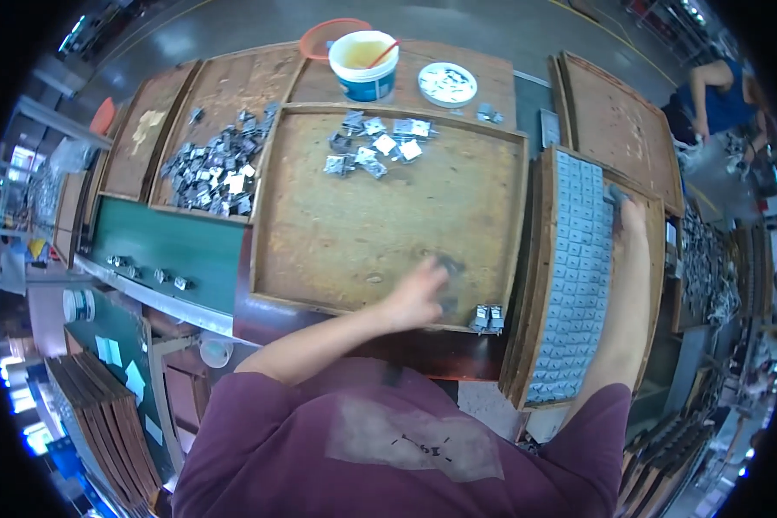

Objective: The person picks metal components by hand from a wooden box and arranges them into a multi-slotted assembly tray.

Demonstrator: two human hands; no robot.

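My left hand (419, 293) is over the near part of a shallow wooden tray (388, 216), smeared by motion. Dark blurs show at its fingertips, and whether it holds anything I cannot make out. At the far end of a narrower wooden tray (540, 285) on the right, my right hand (632, 216) is closed on a small grey metal part (615, 195). Long rows of like grey metal parts (578, 259) fill the left side of that tray. Two metal parts (487, 319) stand at the middle tray's near right corner, and a loose cluster (375, 142) lies at its far side.
A heap of metal parts (220, 164) lies on a board at the left, above a green surface (168, 242). Behind the middle tray stand a bucket (364, 69) with a red stick, an orange basin (319, 39) and a white dish (447, 84). Another person (721, 99) works far right.
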